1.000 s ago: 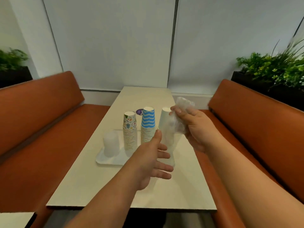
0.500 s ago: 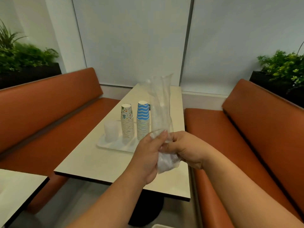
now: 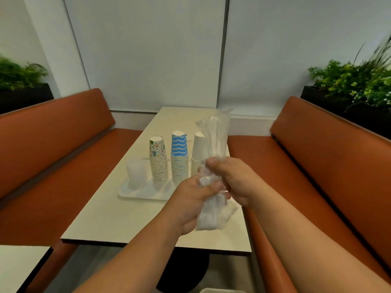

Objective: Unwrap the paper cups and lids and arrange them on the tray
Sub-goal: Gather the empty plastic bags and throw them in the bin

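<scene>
Both hands grasp an empty clear plastic wrapper [image 3: 213, 166] in front of the tray [image 3: 135, 192]: the left hand [image 3: 196, 199] clenches its lower part and the right hand [image 3: 228, 178] pinches it just above. On the tray, on the counter [image 3: 118, 218], stand the lid stack [image 3: 136, 173], patterned cups [image 3: 158, 161], blue cups [image 3: 179, 157] and white cups [image 3: 197, 153], all unwrapped. Judging by this, only crumpling and discarding the wrapper remains.

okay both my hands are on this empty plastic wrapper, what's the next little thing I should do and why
Probably keep crumpling the wrapper between your left hand and right hand, then set it aside. It looks empty, and the three cup stacks and the lids already stand on the tray.
</scene>
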`<state>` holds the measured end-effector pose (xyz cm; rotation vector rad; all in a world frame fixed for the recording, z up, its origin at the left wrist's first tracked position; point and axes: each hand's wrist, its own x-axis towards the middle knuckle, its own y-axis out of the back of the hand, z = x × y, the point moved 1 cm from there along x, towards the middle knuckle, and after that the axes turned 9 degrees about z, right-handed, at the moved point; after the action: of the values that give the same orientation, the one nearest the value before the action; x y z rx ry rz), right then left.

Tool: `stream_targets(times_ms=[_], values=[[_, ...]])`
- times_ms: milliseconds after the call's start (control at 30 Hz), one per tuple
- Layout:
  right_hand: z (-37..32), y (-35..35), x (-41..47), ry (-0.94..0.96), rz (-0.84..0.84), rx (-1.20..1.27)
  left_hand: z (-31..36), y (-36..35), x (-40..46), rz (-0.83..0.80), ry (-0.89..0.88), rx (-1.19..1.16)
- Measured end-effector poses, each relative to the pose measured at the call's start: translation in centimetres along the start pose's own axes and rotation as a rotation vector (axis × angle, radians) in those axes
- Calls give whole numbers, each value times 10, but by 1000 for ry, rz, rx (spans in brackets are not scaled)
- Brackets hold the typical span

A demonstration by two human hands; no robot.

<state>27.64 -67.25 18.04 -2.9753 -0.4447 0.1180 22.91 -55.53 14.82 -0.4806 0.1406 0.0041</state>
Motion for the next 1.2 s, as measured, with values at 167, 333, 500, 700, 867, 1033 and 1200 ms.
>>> stream_targets(times_ms=[167, 333, 500, 700, 867, 1033, 1200], values=[[3, -12, 15, 108, 79, -102, 5, 31, -2, -57, 133, 6], [-12, -22, 9, 360, 57, -377, 16, 44, 6, 21, 200, 73], [1, -22, 2, 503, -25, -711, 35, 51, 14, -111, 286, -274], [14, -29, 2, 596, -211, -1161, 41, 74, 19, -208, 254, -361], [9, -34, -3, 393, -170, -758, 47, 82, 24, -37, 40, -10], [16, -51, 11, 58, 304, -196, 50, 79, 33, 116, -155, 97], [39, -60, 19, 266, 441, -634, 45, 75, 37, 169, -142, 45]])
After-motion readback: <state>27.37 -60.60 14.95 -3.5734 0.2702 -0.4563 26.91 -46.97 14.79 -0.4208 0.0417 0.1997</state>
